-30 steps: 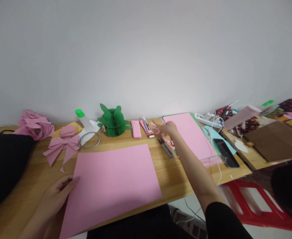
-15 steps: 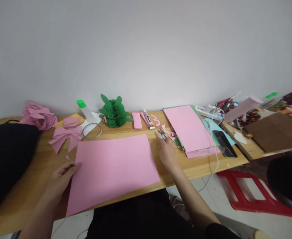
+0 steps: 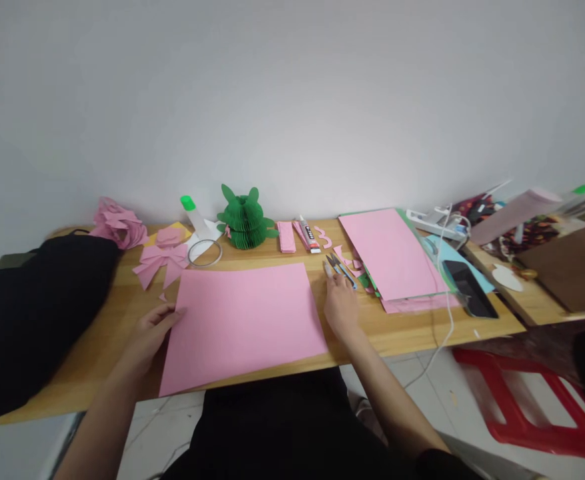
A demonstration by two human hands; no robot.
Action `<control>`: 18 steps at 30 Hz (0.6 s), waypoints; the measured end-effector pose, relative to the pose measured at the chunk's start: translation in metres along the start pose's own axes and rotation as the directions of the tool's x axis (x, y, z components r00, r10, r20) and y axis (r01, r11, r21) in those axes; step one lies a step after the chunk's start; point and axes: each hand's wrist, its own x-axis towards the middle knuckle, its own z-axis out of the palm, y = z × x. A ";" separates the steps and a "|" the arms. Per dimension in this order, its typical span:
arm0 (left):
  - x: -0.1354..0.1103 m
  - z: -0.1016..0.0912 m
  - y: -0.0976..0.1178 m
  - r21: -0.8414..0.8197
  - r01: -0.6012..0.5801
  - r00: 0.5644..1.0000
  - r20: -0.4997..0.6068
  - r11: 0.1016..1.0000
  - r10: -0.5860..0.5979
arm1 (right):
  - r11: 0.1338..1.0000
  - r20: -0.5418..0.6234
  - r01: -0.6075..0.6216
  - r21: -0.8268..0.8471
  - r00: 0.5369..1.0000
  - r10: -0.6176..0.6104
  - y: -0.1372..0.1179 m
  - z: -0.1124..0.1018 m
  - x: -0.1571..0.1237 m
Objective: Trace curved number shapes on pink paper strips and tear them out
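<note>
A large pink sheet of paper [image 3: 247, 327] lies flat at the table's front edge. My left hand [image 3: 150, 333] pinches its left edge, thumb on top and fingers at the side. To the right of the sheet, my right hand [image 3: 341, 305] rests low over the wood with fingers closed. A slim pale tip [image 3: 328, 269] sticks out ahead of those fingers; its kind is hard to make out. Small thread snips [image 3: 341, 268] with a blue handle lie right beside the fingertips, pointing away from me. Pink paper scraps [image 3: 353, 265] are just beyond them.
Behind the sheet stand a green honeycomb paper figure [image 3: 246, 223] and a green-capped glue bottle [image 3: 195, 215], with a glue tube [image 3: 310, 237] nearby. Stacked paper [image 3: 397, 257], a phone [image 3: 471, 289] and a white cable [image 3: 450, 327] are right. A black bag [image 3: 42, 320] lies left.
The view has shifted, so everything sits somewhat further right. My right fingers have moved to the left of the snips, which now show along their length. My left hand keeps its hold on the sheet.
</note>
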 end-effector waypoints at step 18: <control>0.002 -0.002 0.002 -0.214 0.179 0.982 0.098 0.960 -0.161 | 0.991 0.051 0.090 0.100 0.994 -0.095 -0.015 -0.009 -0.004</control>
